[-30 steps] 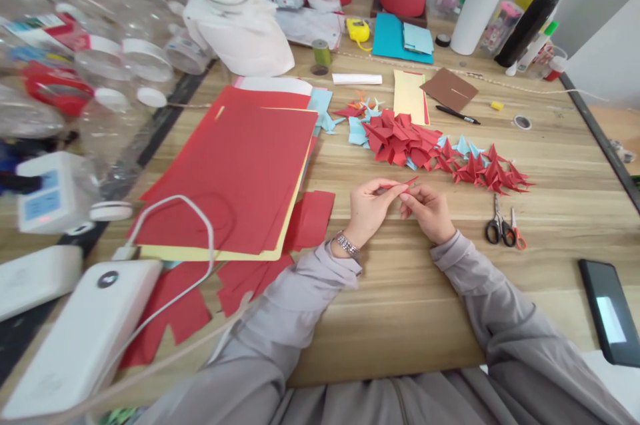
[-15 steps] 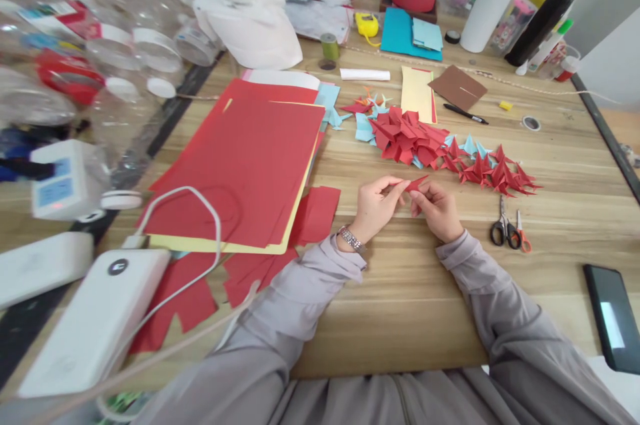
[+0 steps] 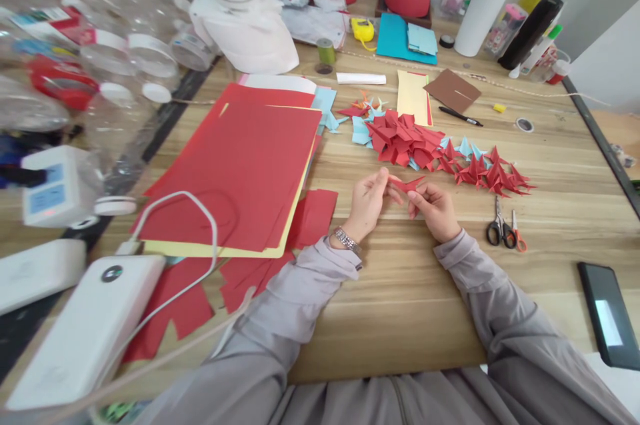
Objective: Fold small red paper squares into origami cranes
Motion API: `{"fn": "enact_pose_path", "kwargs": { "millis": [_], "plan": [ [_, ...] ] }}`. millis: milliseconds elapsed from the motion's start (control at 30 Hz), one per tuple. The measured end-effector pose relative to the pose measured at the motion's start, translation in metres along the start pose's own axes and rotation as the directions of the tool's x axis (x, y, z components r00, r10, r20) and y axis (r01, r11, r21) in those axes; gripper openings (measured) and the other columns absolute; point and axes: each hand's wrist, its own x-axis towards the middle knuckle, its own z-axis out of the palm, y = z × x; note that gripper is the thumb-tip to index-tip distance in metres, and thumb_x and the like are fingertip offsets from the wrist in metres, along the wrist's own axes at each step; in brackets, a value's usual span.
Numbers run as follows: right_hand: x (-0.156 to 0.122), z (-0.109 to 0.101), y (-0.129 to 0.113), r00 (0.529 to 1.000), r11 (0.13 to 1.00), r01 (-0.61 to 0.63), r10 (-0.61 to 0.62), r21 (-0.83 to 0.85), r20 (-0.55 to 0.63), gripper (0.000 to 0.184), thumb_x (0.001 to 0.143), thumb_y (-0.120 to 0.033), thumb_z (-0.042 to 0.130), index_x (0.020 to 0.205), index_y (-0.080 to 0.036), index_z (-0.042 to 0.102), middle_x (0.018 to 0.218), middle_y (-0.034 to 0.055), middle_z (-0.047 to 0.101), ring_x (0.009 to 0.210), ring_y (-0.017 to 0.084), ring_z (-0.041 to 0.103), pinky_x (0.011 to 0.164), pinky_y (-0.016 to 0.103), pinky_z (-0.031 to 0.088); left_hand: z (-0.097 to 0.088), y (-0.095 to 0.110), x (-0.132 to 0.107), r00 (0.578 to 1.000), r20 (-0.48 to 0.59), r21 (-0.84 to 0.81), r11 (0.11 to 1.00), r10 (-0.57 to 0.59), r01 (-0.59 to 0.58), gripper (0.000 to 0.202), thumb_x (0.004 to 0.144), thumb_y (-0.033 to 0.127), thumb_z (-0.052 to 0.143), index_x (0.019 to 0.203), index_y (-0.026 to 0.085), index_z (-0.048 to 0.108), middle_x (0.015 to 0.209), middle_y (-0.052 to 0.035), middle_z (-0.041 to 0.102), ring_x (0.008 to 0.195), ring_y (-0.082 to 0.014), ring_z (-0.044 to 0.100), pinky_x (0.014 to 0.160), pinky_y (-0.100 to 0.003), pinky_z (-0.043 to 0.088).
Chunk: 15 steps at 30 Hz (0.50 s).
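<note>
A small folded piece of red paper (image 3: 407,185) with narrow pointed ends is held between my hands, just above the table. My right hand (image 3: 436,210) pinches its right part between thumb and fingers. At its left end is my left hand (image 3: 367,204), thumb raised and fingers bent against the paper; the exact contact is partly hidden. Beyond my hands lies a pile of folded red paper pieces (image 3: 406,140). Pointed red paper cranes (image 3: 500,172) trail off from it to the right, with light blue ones (image 3: 470,148) among them.
Red sheets (image 3: 240,172) are stacked left of my hands, with cut red strips (image 3: 320,215) beside them. Black-handled scissors (image 3: 497,225) and a phone (image 3: 607,312) lie to the right. A white power bank (image 3: 90,332) with a cable and plastic bottles (image 3: 150,52) fill the left side.
My left thumb has lifted off the red paper, and the fingers have shifted slightly left, so more of the paper shows. My right hand keeps its pinch. The view has shifted slightly.
</note>
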Motion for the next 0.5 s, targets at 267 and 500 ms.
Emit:
{"fn": "enact_pose_path", "kwargs": {
  "millis": [267,500],
  "plan": [
    [0.0,0.0011,-0.0027,0.999,1.0,0.01,-0.009,-0.02,0.035,0.035,0.072,-0.05,0.07,0.067,-0.019,0.055,0.05,-0.0035,0.06,0.041,0.009,0.053,0.044,0.023,0.047,0.0024,0.0031,-0.0026,0.996,0.016,-0.014,0.996,-0.093,0.093,0.027,0.051,0.023,0.084,0.069,0.014,0.067,0.054,0.0019,0.063,0.046,-0.009,0.056,0.049,-0.021,0.044],
    [-0.0014,0.0013,-0.0039,0.996,1.0,-0.024,0.025,-0.012,0.083,0.033,0.076,-0.049,0.068,0.073,-0.019,0.054,0.05,-0.0037,0.061,0.039,0.009,0.054,0.043,0.022,0.045,0.0008,0.0021,-0.0002,0.994,0.054,-0.113,0.988,-0.099,0.104,0.022,0.056,0.029,0.082,0.062,0.015,0.066,0.047,0.0029,0.059,0.036,-0.0069,0.049,0.041,-0.02,0.034]
  ]
}}
